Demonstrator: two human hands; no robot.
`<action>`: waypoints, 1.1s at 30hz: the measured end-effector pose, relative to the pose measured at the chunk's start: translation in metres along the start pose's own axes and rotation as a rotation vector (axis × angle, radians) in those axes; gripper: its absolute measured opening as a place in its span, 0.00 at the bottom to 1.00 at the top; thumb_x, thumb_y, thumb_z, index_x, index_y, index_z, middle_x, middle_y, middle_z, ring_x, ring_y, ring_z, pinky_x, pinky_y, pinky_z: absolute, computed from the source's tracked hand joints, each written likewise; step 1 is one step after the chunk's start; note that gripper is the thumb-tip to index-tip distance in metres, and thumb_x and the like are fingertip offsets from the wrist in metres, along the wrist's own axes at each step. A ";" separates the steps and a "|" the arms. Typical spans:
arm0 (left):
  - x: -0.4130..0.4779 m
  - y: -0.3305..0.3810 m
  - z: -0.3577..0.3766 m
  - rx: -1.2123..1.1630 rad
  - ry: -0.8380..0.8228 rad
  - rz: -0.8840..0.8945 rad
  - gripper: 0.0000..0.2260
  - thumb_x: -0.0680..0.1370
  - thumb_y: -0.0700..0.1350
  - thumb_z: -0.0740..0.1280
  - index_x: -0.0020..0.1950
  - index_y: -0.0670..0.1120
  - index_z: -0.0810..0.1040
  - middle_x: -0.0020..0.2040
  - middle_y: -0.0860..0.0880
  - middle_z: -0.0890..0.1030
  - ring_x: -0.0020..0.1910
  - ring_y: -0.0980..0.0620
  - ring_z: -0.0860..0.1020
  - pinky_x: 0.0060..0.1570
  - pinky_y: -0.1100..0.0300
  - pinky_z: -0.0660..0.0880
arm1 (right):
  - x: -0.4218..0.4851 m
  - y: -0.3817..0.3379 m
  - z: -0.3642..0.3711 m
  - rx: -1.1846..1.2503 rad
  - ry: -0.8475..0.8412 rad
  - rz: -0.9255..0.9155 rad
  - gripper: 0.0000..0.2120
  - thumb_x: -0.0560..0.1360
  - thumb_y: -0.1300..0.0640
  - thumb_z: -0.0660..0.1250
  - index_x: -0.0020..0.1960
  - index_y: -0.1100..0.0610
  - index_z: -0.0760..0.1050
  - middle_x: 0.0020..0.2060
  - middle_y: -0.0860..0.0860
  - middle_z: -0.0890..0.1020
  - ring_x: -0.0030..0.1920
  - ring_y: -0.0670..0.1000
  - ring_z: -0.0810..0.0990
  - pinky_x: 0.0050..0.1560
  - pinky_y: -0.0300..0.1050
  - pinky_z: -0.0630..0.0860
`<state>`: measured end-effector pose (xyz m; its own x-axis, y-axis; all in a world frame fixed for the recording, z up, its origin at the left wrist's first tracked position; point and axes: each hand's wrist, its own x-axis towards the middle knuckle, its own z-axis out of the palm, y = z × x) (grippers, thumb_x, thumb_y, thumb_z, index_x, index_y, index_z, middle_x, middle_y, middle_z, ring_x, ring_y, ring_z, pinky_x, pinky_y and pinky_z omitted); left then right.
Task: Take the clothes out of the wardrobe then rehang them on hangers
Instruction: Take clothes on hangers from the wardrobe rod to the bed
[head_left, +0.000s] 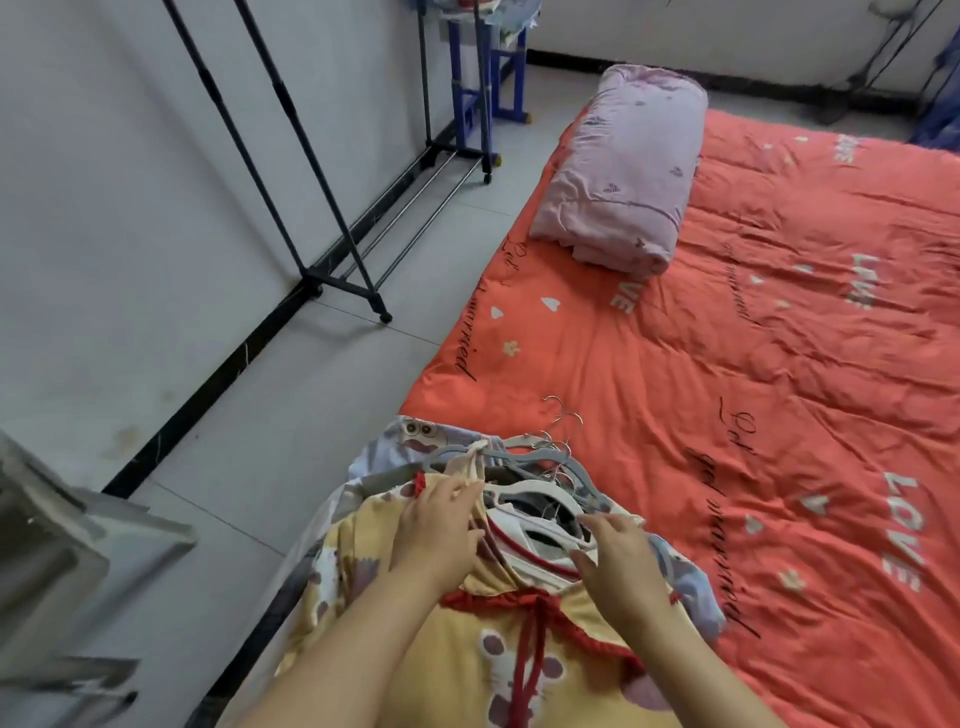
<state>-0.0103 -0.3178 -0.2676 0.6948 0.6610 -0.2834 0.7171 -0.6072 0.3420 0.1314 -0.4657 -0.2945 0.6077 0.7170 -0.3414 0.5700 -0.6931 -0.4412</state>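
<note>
Clothes pile with hangers at bed's near edge; left hand lies flat on yellow garment's neckline, grip wide; right hand spread over white hanger, holding nothing.

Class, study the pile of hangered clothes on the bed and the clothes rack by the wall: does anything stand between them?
Nothing visible does. The left hand and right hand already touch the pile of clothes, and only tiled floor lies between the bed and the clothes rack.
</note>
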 end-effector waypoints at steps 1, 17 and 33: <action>-0.004 -0.001 -0.003 -0.006 0.011 0.003 0.24 0.78 0.49 0.62 0.73 0.53 0.61 0.71 0.53 0.63 0.69 0.52 0.63 0.68 0.56 0.61 | -0.003 -0.005 -0.001 0.000 -0.009 -0.010 0.22 0.76 0.52 0.64 0.69 0.53 0.67 0.65 0.52 0.71 0.68 0.52 0.66 0.66 0.44 0.64; -0.203 -0.102 -0.134 0.069 0.347 -0.177 0.19 0.79 0.49 0.59 0.70 0.49 0.65 0.66 0.49 0.69 0.64 0.49 0.67 0.63 0.57 0.63 | -0.125 -0.216 -0.015 -0.169 0.026 -0.516 0.23 0.75 0.52 0.66 0.69 0.51 0.67 0.65 0.51 0.71 0.65 0.53 0.70 0.64 0.45 0.66; -0.766 -0.320 -0.145 0.132 0.674 -1.012 0.23 0.78 0.55 0.61 0.70 0.47 0.64 0.66 0.48 0.71 0.64 0.47 0.70 0.61 0.57 0.66 | -0.551 -0.541 0.180 -0.380 -0.299 -1.441 0.27 0.76 0.50 0.64 0.73 0.49 0.59 0.68 0.48 0.66 0.67 0.51 0.66 0.66 0.45 0.65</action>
<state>-0.7798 -0.5662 -0.0300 -0.3185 0.9333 0.1656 0.9451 0.2992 0.1318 -0.6114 -0.4731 -0.0171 -0.6790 0.7341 0.0098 0.6939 0.6461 -0.3180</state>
